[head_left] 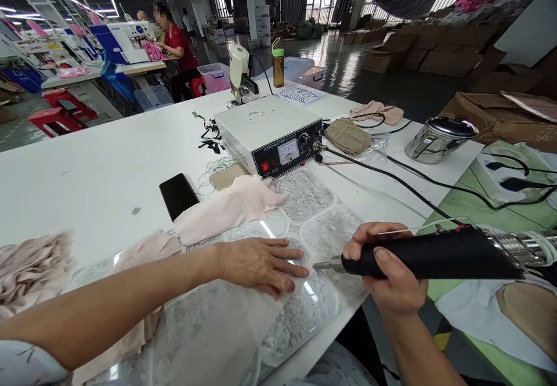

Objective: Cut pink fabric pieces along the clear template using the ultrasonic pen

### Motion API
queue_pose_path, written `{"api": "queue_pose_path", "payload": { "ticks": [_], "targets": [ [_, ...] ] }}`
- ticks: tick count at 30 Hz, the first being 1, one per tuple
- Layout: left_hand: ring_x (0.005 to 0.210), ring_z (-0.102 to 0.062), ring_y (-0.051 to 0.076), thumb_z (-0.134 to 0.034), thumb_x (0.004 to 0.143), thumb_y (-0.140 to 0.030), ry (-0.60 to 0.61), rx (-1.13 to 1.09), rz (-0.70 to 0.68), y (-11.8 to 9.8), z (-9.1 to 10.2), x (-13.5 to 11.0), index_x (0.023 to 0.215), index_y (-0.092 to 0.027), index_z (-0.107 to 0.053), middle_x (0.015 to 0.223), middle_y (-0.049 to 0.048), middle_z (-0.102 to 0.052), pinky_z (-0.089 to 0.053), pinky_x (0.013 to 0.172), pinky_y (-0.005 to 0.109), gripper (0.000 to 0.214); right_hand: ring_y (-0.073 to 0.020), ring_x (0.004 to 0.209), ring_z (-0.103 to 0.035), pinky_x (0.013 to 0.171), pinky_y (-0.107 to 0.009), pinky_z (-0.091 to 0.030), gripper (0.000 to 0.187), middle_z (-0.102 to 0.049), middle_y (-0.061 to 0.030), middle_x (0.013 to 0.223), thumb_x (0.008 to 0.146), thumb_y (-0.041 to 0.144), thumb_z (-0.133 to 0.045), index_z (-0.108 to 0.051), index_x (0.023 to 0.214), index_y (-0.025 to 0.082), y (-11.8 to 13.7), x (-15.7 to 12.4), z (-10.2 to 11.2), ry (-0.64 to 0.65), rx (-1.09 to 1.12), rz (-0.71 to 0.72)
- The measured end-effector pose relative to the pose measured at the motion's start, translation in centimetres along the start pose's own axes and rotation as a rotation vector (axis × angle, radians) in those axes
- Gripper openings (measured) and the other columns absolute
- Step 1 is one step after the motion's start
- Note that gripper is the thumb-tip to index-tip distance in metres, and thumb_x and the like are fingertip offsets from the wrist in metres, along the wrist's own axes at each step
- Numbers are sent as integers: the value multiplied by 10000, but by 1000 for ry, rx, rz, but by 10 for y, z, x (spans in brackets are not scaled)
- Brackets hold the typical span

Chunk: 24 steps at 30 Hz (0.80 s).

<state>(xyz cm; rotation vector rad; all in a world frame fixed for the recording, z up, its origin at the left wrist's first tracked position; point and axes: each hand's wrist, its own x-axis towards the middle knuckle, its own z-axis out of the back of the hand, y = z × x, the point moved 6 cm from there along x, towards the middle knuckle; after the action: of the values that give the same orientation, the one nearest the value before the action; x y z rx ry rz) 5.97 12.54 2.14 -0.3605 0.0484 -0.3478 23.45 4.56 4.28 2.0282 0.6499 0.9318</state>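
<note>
My left hand [261, 264] lies flat, fingers spread, on a sheer pale fabric [217, 322] over a clear plastic template [300, 310] with rounded outlines. My right hand [391, 276] is wrapped round the black handle of an ultrasonic cutter [435, 255]. Its narrow metal tip [326, 264] points left and sits just beside my left fingertips; whether it touches the sheet I cannot tell. A bunched pale pink cloth [230, 209] rests beyond my left forearm. Folded pink-beige fabric pieces [35, 270] are piled at the far left.
A control box [270, 130] with a dial stands behind the template, its black cable [391, 174] running to the cutter. Nearby are a phone [178, 195], a steel mug [439, 139], brown cloth pieces [348, 136] and a bottle [278, 68]. A person in red [176, 46] sits at a sewing machine [126, 40].
</note>
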Motion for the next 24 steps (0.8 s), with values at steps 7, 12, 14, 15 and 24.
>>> {"api": "queue_pose_path", "payload": {
  "ticks": [7, 12, 14, 15, 24],
  "targets": [
    [1429, -305, 213, -671, 884, -313, -5, 79, -48, -3, 0, -1, 1003, -240, -664, 1425, 19, -511, -231, 1203, 402, 141, -129, 501, -567, 480, -331, -502, 124, -601, -12, 758, 769, 272, -630, -593, 858, 194, 0, 1, 0, 7, -6, 1],
    [1433, -300, 223, -635, 908, -334, 15, 138, -62, -4, -1, 0, 1004, -236, -661, 1449, 21, -484, -231, 1206, 408, 139, -133, 509, -577, 485, -325, -500, 115, -609, -11, 751, 762, 248, -619, -601, 862, 193, -1, 1, -1, 13, 8, -5],
    [1432, -304, 216, -643, 902, -341, 19, 141, -60, -4, -1, 0, 998, -249, -662, 1441, 4, -494, -228, 1209, 397, 134, -133, 511, -579, 485, -322, -502, 114, -612, -10, 752, 758, 241, -621, -607, 861, 193, -1, 1, -1, 11, 14, -11],
    [1429, -311, 215, -647, 900, -345, 19, 143, -60, -3, -1, 0, 996, -252, -663, 1434, 1, -502, -230, 1208, 394, 134, -132, 511, -579, 484, -321, -503, 113, -613, -9, 751, 757, 240, -622, -610, 859, 194, -1, 2, 0, 10, 17, -14],
    [1410, -349, 248, -667, 884, -344, 9, 130, -84, -1, -2, -1, 1018, -227, -660, 1424, 29, -514, -237, 1203, 405, 178, -118, 505, -573, 481, -302, -503, 113, -607, -8, 750, 738, 230, -619, -627, 843, 189, -6, 2, 4, -15, 50, -59]
  ]
}}
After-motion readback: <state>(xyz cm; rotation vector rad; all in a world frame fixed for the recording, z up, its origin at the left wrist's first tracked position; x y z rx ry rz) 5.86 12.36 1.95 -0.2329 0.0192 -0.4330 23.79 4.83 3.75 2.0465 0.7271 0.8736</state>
